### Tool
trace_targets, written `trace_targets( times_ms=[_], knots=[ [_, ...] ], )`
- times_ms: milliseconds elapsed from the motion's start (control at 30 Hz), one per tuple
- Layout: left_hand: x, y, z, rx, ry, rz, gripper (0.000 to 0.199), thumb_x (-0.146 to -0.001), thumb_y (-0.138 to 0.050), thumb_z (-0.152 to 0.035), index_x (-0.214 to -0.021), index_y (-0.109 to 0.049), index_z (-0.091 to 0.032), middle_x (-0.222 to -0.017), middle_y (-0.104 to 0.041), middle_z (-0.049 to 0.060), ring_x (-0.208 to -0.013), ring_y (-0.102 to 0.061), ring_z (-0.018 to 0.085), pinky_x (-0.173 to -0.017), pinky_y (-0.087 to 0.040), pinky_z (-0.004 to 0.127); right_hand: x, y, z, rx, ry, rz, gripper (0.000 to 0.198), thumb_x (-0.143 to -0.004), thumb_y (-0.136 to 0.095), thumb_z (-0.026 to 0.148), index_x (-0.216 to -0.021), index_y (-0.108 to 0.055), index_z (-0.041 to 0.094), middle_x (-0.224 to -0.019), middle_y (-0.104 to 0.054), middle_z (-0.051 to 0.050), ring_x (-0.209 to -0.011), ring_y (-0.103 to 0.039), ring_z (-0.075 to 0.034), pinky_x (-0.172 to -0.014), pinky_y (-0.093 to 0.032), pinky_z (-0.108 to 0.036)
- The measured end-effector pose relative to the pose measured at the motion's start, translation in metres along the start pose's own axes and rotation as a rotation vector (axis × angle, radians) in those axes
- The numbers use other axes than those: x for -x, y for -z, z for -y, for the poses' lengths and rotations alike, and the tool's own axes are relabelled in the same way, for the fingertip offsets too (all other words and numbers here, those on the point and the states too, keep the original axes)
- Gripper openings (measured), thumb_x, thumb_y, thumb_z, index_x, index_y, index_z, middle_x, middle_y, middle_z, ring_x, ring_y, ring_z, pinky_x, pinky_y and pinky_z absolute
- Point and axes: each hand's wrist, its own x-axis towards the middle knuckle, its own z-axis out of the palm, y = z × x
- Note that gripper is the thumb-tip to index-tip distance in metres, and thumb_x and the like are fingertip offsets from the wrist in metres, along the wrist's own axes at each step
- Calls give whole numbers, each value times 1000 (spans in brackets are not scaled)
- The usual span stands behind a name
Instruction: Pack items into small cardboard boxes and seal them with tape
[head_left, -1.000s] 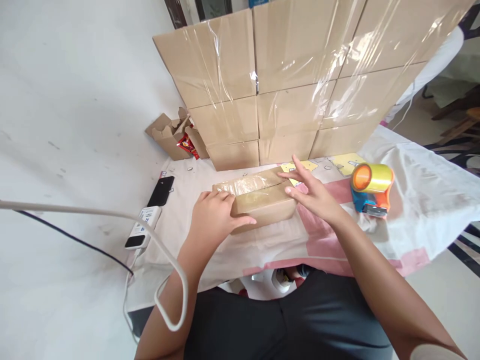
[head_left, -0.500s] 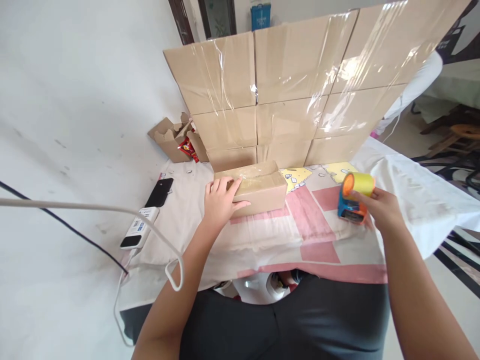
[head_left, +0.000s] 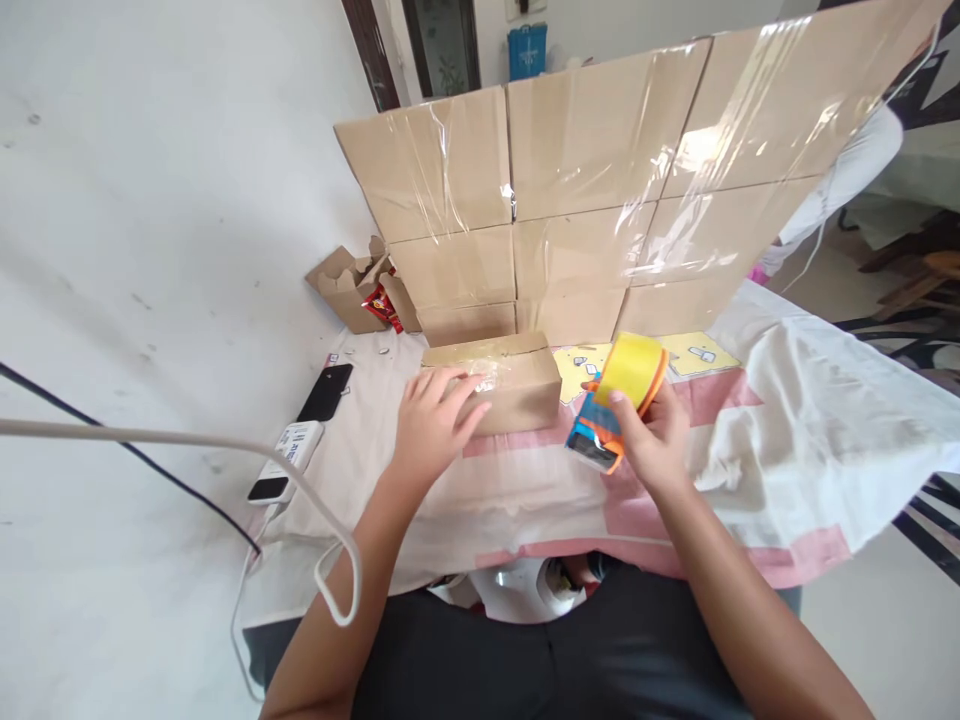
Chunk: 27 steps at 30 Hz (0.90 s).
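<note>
The right hand [head_left: 658, 428] has its grip clamped on a tilted tape dispenser [head_left: 628, 372]; the left hand [head_left: 433, 415], grip apart, is at a small carton [head_left: 523, 382] on the surface [head_left: 540, 495], before upright taped cardboard [head_left: 574, 150].

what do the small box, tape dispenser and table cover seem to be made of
The small box looks like plain cardboard, dull brown with crisp folded edges. The tape dispenser seems smooth, hard plastic, going by its bright blue and orange body. The table cover is probably soft cloth, matte, since it wrinkles and drapes over the edge.
</note>
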Motion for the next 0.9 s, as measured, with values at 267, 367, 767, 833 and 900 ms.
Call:
trace_targets(
  times_ms=[267,367,767,833,900],
  knots=[
    [25,-10,-97,770,247,166,28,-98,-57,-42,-93,-78,-24,-106,-53,7,-109,-56,23,-102,-46,39,25,-33,21,74,484,96,37,-103,-38,41,-80,-60,22,-67,-59,-3,-57,-55,-17,-55,-46,-32],
    [23,-2,-105,836,312,118,32,-98,-59,-39,-77,-79,-25,-88,-51,4,-92,-55,19,-90,-47,35,21,-24,9,236,758,37,36,-103,-38,34,-70,-50,22,-57,-51,0,-48,-45,-16,-56,-42,-34],
    [45,-16,-130,992,474,380,41,-95,-56,-29,-56,-61,-18,-70,-44,0,-68,-48,13,-67,-39,29,0,2,14,138,265,-361,45,-104,-39,49,-67,-42,23,-59,-39,2,-52,-37,-15,-51,-31,-31],
    [50,-23,-132,1008,492,407,40,-95,-56,-30,-57,-61,-18,-71,-44,0,-67,-48,13,-67,-38,29,-2,3,12,12,193,-330,46,-104,-41,52,-67,-40,23,-60,-39,2,-52,-37,-14,-51,-30,-30],
    [53,-27,-135,1015,507,414,40,-95,-56,-31,-57,-60,-18,-70,-44,-1,-66,-47,13,-66,-37,30,-1,4,8,-39,157,-310,47,-103,-40,55,-69,-40,23,-62,-38,3,-52,-38,-13,-51,-30,-29]
  ],
)
